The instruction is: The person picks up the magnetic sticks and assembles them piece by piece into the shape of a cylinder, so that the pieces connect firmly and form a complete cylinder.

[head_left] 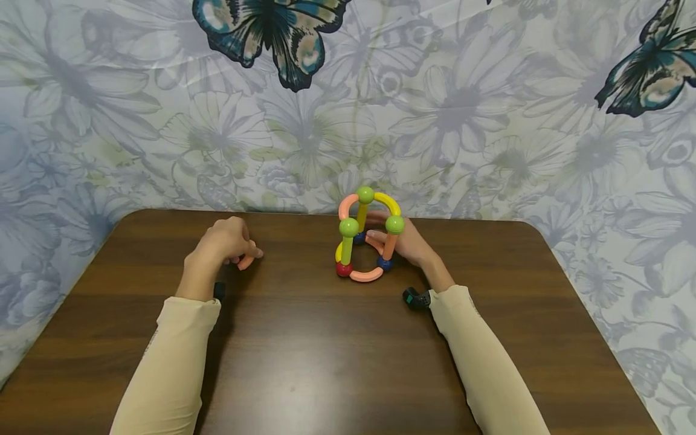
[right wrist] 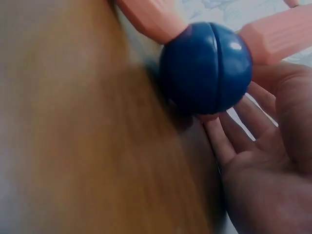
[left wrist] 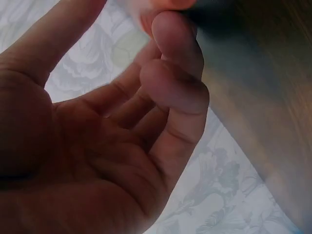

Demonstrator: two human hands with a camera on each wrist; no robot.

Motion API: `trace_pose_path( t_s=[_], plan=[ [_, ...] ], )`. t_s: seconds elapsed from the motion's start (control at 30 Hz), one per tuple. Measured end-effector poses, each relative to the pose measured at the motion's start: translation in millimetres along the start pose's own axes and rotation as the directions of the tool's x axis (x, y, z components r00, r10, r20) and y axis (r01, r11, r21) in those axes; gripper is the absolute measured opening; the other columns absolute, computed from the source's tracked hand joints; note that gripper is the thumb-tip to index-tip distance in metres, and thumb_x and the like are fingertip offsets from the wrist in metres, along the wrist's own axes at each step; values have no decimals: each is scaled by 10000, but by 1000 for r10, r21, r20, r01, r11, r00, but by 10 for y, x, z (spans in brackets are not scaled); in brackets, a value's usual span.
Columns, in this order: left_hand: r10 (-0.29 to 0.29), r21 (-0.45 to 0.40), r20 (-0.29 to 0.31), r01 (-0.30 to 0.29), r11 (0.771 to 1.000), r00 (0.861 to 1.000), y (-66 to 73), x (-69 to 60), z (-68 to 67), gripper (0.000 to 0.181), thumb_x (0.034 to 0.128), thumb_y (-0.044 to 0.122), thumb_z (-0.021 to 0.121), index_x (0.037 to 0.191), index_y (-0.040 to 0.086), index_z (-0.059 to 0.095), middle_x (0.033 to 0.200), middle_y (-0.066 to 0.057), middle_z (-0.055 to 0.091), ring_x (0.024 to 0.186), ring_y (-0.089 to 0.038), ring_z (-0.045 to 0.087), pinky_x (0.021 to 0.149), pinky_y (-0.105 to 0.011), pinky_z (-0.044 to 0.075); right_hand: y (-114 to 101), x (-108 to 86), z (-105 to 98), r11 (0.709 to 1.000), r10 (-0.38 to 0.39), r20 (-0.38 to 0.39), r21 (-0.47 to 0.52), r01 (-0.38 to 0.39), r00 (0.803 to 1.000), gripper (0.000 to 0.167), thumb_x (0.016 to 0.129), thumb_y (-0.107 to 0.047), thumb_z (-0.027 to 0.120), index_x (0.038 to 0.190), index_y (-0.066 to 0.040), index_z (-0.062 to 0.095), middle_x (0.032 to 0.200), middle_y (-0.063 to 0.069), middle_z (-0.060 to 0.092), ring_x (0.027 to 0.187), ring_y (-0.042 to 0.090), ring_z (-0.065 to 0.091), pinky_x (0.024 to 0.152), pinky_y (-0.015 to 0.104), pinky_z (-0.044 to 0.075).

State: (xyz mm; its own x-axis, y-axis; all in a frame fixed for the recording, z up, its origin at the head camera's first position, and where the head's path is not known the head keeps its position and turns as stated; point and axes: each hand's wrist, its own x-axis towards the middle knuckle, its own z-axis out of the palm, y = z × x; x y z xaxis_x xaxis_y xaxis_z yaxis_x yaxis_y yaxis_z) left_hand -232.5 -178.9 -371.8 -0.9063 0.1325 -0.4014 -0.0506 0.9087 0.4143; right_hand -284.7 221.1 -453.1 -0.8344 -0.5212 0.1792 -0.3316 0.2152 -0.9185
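In the head view, my left hand [head_left: 225, 241] pinches a short curved salmon magnetic stick [head_left: 246, 262] low over the table. The left wrist view shows the curled fingers, with the stick [left wrist: 170, 4] cut off at the top edge. Right of it stands a magnetic stick-and-ball frame [head_left: 347, 249]. Three green balls form its top, joined by curved sticks. Red and blue balls lie at its base. My right hand [head_left: 410, 241] holds this frame from the right, its fingers reaching in behind the salmon upright. In the right wrist view, a blue ball [right wrist: 204, 68] hides some fingertips.
The frame stands on a brown wooden table [head_left: 304, 350], near its back edge. Behind hangs a flowered cloth [head_left: 457, 121] with printed butterflies. A black wrist device [head_left: 416, 298] sits at the right cuff.
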Motion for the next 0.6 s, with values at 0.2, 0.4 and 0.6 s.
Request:
trace_pose_path(
  t_s=[0.2,0.4,0.6],
  plan=[
    [19,17,-16,-19,1000,1000,35,20,35,287,913,122,778,641,72,702,514,-40,597,613,-226,616,636,-343,482,-11,145,55,993,-41,86,110,31,995,440,1024,-10,653,1458,27,586,1410,158,670,1330,355,617,1048,332,543],
    [52,36,-50,-50,998,997,77,63,66,161,873,137,840,911,9,751,658,-54,653,856,-309,670,862,-497,546,-146,157,111,989,-60,86,140,47,994,356,1000,58,648,1356,73,651,1316,186,715,1252,302,666,1017,298,550],
    [53,29,-97,-50,998,994,93,78,63,262,902,180,832,1044,-7,717,969,-160,709,908,-340,659,879,-524,539,-278,110,130,995,-48,58,90,42,997,327,999,35,663,1325,57,675,1282,205,724,1222,375,665,998,285,546]
  ],
)
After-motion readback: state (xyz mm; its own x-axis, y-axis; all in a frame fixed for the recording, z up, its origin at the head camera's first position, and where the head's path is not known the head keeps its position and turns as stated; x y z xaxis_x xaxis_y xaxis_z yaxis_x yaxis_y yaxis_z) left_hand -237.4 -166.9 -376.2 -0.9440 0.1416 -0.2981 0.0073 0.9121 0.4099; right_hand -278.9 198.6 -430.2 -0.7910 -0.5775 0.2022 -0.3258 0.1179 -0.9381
